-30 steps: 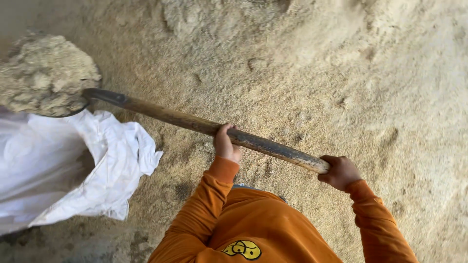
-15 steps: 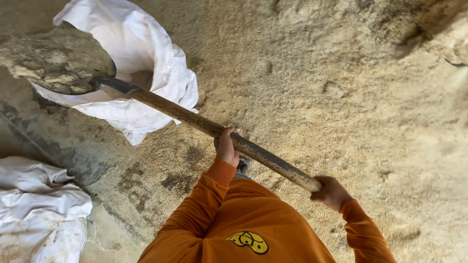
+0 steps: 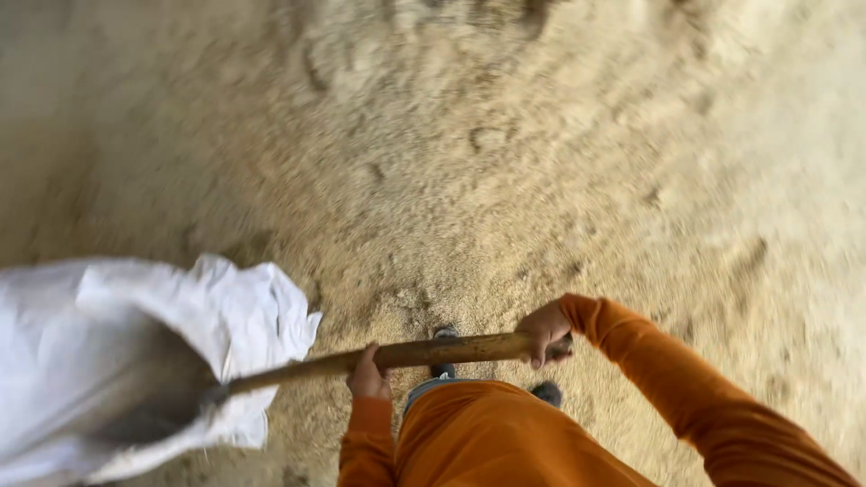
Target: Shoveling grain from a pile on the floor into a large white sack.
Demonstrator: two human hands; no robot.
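Head view, looking down; the frame is motion-blurred, so fine detail is soft.

Left hand (image 3: 368,377): fingers wrapped round the wooden shovel handle (image 3: 424,353) about mid-shaft, knuckles up, orange sleeve (image 3: 365,444) below it. Right hand (image 3: 544,332): closed round the near end of the same handle, thumb side toward the body. The two hands sit apart along the shaft, both clamped on it.

Handle runs nearly level, right to left, tilting slightly down toward the left. Its far end enters the mouth of a white sack (image 3: 135,343) at lower left. The blade (image 3: 158,410) is inside the sack opening, seen only as a dark grey blur; whether it carries a load cannot be told.

Sack: mouth open toward the person, right rim crumpled and folded, touching the shaft where it crosses. The sack runs off the left and bottom edges of the frame.

Ground: pale sandy grain or husk (image 3: 505,153) covers everything in view, heaped and rippled, with shallow dents. It lies open above and to the right of the hands, out to the frame edges. Two dark shoes (image 3: 547,393) show just below the shaft, between the hands, standing on the material. Orange-clad torso fills the lower centre edge.
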